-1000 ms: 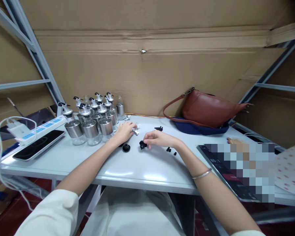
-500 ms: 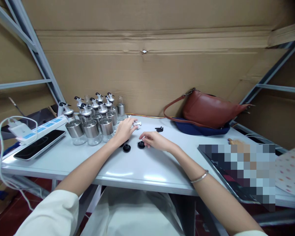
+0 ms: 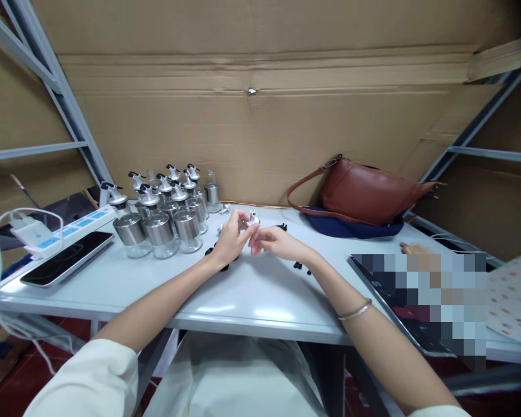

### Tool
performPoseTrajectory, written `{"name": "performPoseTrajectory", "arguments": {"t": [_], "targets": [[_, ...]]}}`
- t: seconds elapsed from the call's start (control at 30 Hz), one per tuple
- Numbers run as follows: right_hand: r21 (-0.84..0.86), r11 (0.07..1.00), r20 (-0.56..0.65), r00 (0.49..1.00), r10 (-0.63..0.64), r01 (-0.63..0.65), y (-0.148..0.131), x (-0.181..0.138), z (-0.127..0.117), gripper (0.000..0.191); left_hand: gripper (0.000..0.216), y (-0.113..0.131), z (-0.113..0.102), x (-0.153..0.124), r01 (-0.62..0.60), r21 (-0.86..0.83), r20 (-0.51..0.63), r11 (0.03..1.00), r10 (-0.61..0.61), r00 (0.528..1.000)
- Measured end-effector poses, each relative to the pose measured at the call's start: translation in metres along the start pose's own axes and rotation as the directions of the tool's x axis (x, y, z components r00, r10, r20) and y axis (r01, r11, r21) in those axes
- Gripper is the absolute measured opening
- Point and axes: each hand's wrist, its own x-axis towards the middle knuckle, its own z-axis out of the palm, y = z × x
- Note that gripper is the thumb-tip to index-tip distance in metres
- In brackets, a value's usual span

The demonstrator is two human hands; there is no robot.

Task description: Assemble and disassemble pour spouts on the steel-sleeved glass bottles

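Note:
My left hand (image 3: pixel 231 238) is closed on a silver pourer top (image 3: pixel 253 218), held upright just above the table. My right hand (image 3: pixel 282 243) meets it from the right, its fingers bent together beneath the pourer top. Whatever those fingers hold is hidden. Round black stoppers (image 3: pixel 209 252) lie partly covered by my left hand and wrist. Behind my right hand are black levers (image 3: pixel 283 226), and small black pieces (image 3: pixel 298 265) sit near my right wrist. Another silver piece (image 3: pixel 224 208) rests at the table's back.
Several glass-and-steel bottles (image 3: pixel 158 229), most with pourers, stand at left. A power strip (image 3: pixel 73 229) and a phone-like black slab (image 3: pixel 67 258) lie further left. On the right are a brown handbag (image 3: pixel 364 191), dark blue cloth (image 3: pixel 356 227) and a blurred-out flat item (image 3: pixel 399 301).
My left hand has lifted a silver pourer top and moved right. My right hand has left the table spot where the black stopper lay and come up to meet the left.

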Motion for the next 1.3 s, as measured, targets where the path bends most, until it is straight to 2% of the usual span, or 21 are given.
{"name": "performPoseTrajectory", "arguments": {"t": [0.07, 0.1, 0.17, 0.2, 0.3, 0.43, 0.6, 0.8, 1.0, 1.13, 1.3], "targets": [[-0.018, 0.999, -0.177, 0.983, -0.042, 0.039, -0.004, -0.001, -0.007, 0.008, 0.022, 0.001, -0.001, 0.000, -0.063, 0.068, -0.063, 0.996, 0.067, 0.996], [-0.016, 0.997, -0.271, 0.959, -0.077, 0.076, -0.006, -0.002, -0.009, 0.013, 0.023, 0.002, -0.002, 0.000, -0.079, 0.096, -0.062, 0.992, 0.085, 0.994], [-0.004, 0.987, -0.408, 0.901, -0.147, 0.159, -0.010, -0.003, -0.010, 0.026, 0.023, 0.003, -0.002, -0.001, -0.091, 0.129, 0.002, 0.987, 0.092, 0.996], [-0.003, 0.982, -0.437, 0.883, -0.173, 0.191, -0.012, -0.004, -0.010, 0.031, 0.023, 0.005, -0.001, -0.002, -0.097, 0.142, 0.050, 0.985, 0.091, 0.995], [-0.041, 0.974, -0.418, 0.882, -0.218, 0.221, -0.015, -0.005, -0.006, 0.040, 0.022, 0.010, 0.002, -0.007, -0.108, 0.187, 0.152, 0.976, 0.080, 0.985], [-0.069, 0.980, -0.420, 0.886, -0.197, 0.185, -0.014, -0.003, -0.004, 0.045, 0.024, 0.014, 0.005, -0.010, -0.118, 0.209, 0.189, 0.971, 0.078, 0.979], [0.041, 0.988, -0.428, 0.896, -0.120, 0.152, -0.015, -0.003, -0.008, 0.046, 0.030, 0.012, 0.009, -0.012, -0.181, 0.057, 0.262, 0.982, 0.160, 0.952], [0.159, 0.980, -0.354, 0.933, -0.058, 0.121, -0.017, -0.007, -0.015, 0.046, 0.035, 0.011, 0.013, -0.016, -0.182, -0.002, 0.219, 0.983, 0.178, 0.959], [0.308, 0.944, -0.177, 0.982, -0.063, 0.116, -0.010, -0.011, -0.025, 0.033, 0.037, 0.009, 0.016, -0.018, -0.141, -0.039, 0.229, 0.989, 0.146, 0.962], [0.356, 0.927, -0.186, 0.981, -0.052, 0.117, -0.011, -0.013, -0.027, 0.031, 0.035, 0.009, 0.015, -0.018, -0.189, -0.070, 0.224, 0.980, 0.200, 0.954], [0.329, 0.936, -0.216, 0.975, -0.056, 0.127, -0.011, -0.015, -0.033, 0.033, 0.032, 0.012, 0.013, -0.017, -0.273, -0.071, 0.257, 0.959, 0.282, 0.924]]}}
